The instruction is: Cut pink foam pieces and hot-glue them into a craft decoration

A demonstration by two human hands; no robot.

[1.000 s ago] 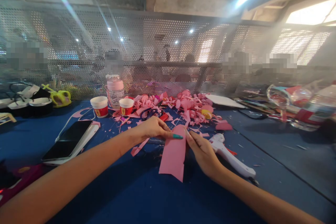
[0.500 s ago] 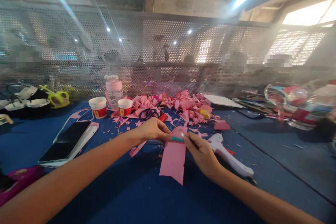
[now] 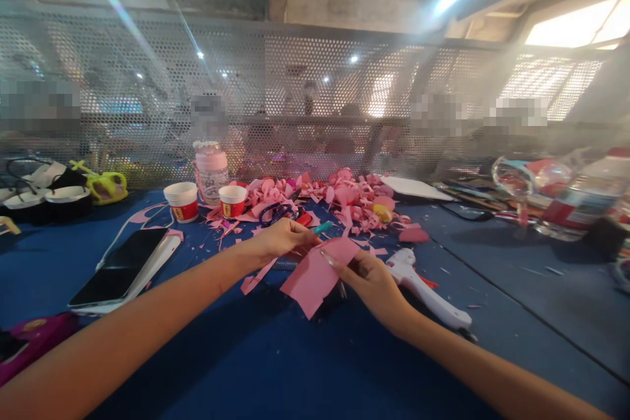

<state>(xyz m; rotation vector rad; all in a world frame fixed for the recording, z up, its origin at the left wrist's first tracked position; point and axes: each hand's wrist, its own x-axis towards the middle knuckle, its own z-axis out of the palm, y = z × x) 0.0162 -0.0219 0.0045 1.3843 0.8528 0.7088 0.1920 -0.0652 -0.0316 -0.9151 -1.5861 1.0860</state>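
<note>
A piece of pink paper is held above the blue table, near the middle of the frame, tilted so that one end points down and to the left. It is pinched by the right hand, whose thumb is laid on the paper's face while the fingers are mostly hidden behind it. The left hand is curled at the paper's upper left side, with a teal nail raised above the edge; whether the paper is also gripped there cannot be told, since the fingers are bunched and partly covered.

A good deal of cutting seems to be done: a heap of pink scraps is spread across the centre of the frame, beyond the hands, and a narrow strip is seen on the table left of the held piece. That piece is judged to be unfinished, as its lower end is uneven and it has not been set down. No completed piece can be picked out, so what is left cannot be counted. The scissors among the scraps and the white glue gun, right of centre, are held by neither hand.
</note>
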